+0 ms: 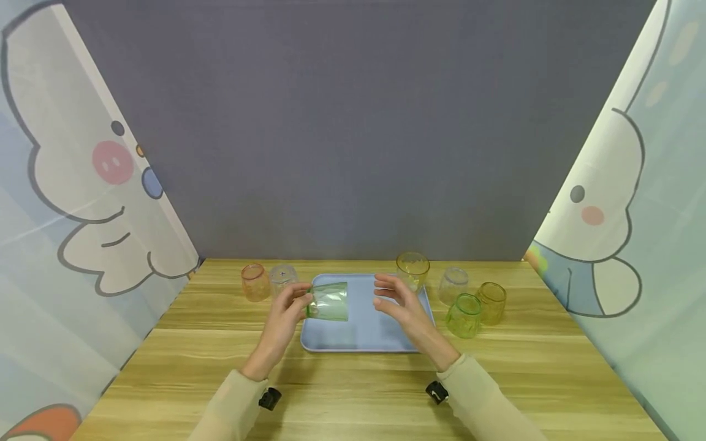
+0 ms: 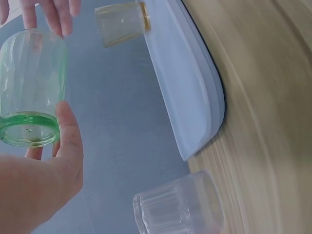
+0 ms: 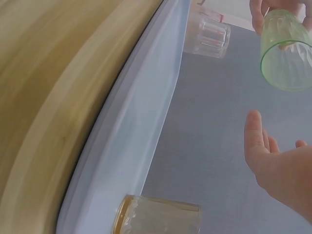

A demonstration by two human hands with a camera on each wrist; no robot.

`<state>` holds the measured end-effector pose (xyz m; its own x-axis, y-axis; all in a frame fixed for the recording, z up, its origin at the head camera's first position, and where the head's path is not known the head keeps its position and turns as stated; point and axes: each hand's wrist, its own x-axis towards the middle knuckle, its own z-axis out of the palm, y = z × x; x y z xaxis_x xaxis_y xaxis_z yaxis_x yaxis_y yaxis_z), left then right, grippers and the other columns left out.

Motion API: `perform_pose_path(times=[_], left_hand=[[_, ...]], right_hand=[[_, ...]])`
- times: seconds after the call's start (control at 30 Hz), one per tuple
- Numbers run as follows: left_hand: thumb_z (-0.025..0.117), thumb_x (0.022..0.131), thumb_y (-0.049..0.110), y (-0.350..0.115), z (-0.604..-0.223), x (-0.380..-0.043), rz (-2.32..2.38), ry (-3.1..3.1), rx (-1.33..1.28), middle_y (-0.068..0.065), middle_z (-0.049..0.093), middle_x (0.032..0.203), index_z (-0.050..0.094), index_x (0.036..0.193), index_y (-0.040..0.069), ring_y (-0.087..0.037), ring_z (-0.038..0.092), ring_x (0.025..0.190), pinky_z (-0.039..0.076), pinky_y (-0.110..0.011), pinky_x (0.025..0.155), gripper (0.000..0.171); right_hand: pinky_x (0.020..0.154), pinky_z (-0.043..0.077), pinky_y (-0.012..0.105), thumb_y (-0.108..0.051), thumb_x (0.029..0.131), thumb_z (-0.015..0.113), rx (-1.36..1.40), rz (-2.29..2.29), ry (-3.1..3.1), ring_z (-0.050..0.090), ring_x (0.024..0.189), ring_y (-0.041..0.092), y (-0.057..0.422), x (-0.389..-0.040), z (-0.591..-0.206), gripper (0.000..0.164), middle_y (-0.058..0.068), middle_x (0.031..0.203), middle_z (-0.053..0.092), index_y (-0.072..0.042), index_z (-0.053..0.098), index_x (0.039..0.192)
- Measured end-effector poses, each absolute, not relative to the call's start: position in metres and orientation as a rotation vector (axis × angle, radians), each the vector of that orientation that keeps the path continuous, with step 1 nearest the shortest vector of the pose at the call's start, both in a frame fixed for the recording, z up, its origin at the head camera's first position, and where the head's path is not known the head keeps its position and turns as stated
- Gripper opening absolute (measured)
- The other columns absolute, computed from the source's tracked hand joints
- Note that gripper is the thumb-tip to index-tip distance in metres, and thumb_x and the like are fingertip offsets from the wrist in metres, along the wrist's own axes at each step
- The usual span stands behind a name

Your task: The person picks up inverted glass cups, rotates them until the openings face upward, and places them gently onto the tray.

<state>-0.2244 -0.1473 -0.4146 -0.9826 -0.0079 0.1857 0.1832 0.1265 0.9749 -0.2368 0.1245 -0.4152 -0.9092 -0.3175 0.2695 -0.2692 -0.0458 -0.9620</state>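
Observation:
My left hand (image 1: 288, 307) grips a green glass (image 1: 331, 301) near its thick base, thumb and fingers around it. The glass lies sideways in the air over the left part of a light blue tray (image 1: 364, 338), its mouth toward the right hand. In the left wrist view the ribbed wall of the green glass (image 2: 34, 73) shows, with the thumb against its base. My right hand (image 1: 402, 309) holds nothing; its fingers are spread and face the glass across a gap. A yellow glass (image 1: 412, 264) stands at the tray's far right corner.
Left of the tray stand a pink glass (image 1: 255, 283) and a clear glass (image 1: 282, 275). On the right are another clear glass (image 1: 454, 285), a second green glass (image 1: 464, 316) and an amber glass (image 1: 492, 304). A grey panel (image 1: 353, 135) rises behind the wooden table (image 1: 353, 392).

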Motion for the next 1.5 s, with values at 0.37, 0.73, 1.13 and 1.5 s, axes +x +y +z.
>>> perform_pose_path(times=[0.37, 0.73, 1.13, 1.5], left_hand=[[0.058, 0.104, 0.021, -0.136, -0.42, -0.22, -1.979, -2.254, -0.194, -0.016, 0.058, 0.129, 0.06, 0.131, 0.005, -0.02, 0.056, 0.107, 0.051, -0.038, 0.09, 0.032], [0.058, 0.104, 0.019, -0.131, -0.419, -0.218, -2.003, -2.243, -0.219, -0.017, 0.058, 0.128, 0.06, 0.13, 0.003, -0.021, 0.058, 0.106, 0.051, -0.036, 0.089, 0.031], [0.06, 0.103, 0.021, -0.122, -0.419, -0.219, -2.01, -2.251, -0.264, -0.016, 0.058, 0.129, 0.061, 0.129, 0.004, -0.021, 0.058, 0.107, 0.052, -0.037, 0.089, 0.032], [0.062, 0.102, 0.023, -0.116, -0.418, -0.224, -2.012, -2.254, -0.282, -0.016, 0.058, 0.126, 0.063, 0.128, 0.007, -0.021, 0.06, 0.104, 0.053, -0.038, 0.089, 0.031]], right_hand=[[0.106, 0.046, 0.042, -0.018, 0.097, 0.065, -0.634, -2.118, 2.122, 0.04, 0.138, 0.043, 0.121, -0.234, -0.418, 0.061, 0.019, 0.15, 0.042, -0.006, 0.04, 0.152], [0.103, 0.048, 0.042, -0.017, 0.096, 0.066, -0.672, -2.124, 2.109, 0.044, 0.135, 0.042, 0.116, -0.233, -0.422, 0.061, 0.022, 0.149, 0.043, -0.003, 0.042, 0.15], [0.103, 0.049, 0.042, -0.016, 0.098, 0.064, -0.698, -2.129, 2.057, 0.042, 0.136, 0.043, 0.113, -0.23, -0.421, 0.06, 0.027, 0.151, 0.039, -0.003, 0.039, 0.151], [0.1, 0.05, 0.043, -0.018, 0.097, 0.064, -0.688, -2.123, 2.054, 0.041, 0.135, 0.04, 0.112, -0.228, -0.417, 0.061, 0.023, 0.149, 0.042, -0.005, 0.04, 0.152]])
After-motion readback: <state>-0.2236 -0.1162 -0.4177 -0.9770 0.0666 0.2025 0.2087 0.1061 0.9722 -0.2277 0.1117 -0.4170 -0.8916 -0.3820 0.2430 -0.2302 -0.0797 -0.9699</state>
